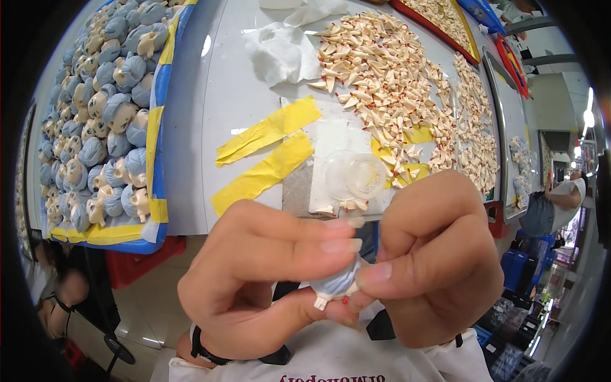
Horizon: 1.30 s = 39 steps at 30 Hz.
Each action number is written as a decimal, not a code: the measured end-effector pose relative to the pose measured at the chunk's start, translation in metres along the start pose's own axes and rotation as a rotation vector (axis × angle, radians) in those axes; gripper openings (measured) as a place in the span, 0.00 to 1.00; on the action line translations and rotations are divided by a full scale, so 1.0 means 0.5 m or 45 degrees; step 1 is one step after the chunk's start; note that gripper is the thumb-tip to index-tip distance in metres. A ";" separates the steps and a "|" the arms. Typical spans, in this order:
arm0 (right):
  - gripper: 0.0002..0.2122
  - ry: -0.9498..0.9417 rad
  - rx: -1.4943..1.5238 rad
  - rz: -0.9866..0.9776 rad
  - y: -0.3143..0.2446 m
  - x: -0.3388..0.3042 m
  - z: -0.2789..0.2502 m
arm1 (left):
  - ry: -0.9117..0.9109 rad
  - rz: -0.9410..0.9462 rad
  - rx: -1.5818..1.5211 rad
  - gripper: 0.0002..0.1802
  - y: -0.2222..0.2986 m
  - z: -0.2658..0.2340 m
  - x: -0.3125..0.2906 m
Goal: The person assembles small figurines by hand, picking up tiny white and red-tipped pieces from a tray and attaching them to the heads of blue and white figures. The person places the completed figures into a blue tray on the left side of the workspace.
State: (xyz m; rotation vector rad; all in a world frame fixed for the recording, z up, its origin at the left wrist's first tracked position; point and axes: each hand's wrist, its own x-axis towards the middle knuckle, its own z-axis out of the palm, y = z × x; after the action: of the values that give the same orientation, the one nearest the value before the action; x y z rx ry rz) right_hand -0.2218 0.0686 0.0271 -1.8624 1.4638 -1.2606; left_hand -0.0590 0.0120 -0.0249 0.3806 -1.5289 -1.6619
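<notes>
Close to my body, a small doll head (338,282) with blue-grey moulded hair is held between both hands. A cream stub sticks out at its lower end. My left hand (254,274) is closed on it, fingers along the top and thumb underneath. My right hand (439,261) is closed too, its thumb pressing the head's right side. Beside the right fingertips shows a tiny red tip (345,300); the rest of that piece is hidden by fingers. Beyond the hands lies a big heap of small cream red-tipped pieces (382,63).
On the left stands a blue tray (156,159) edged with yellow tape, full of similar doll heads (95,114). Yellow tape strips (267,130), a clear round plastic container (353,176) and white crumpled sheeting (280,54) lie on the table. Another person (566,191) is at far right.
</notes>
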 end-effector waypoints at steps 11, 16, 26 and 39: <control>0.08 0.307 -0.373 0.333 0.045 0.019 -0.118 | 0.204 0.095 0.281 0.24 -0.002 -0.020 -0.006; 0.06 -0.132 -0.775 0.524 0.111 0.040 -0.151 | 0.331 -0.050 -0.071 0.23 0.002 -0.009 -0.005; 0.03 0.086 -0.641 0.419 0.103 0.028 -0.162 | 0.190 -0.008 0.031 0.18 0.002 -0.018 0.002; 0.07 0.317 0.854 0.664 0.031 -0.043 -0.093 | 0.227 -0.320 -0.176 0.23 0.018 0.003 -0.001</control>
State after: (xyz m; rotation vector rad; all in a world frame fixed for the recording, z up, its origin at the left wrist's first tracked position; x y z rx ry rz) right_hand -0.2703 0.0917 0.0288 -0.8505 1.2942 -1.4905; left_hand -0.0563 0.0143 -0.0162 0.6498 -1.2670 -1.8605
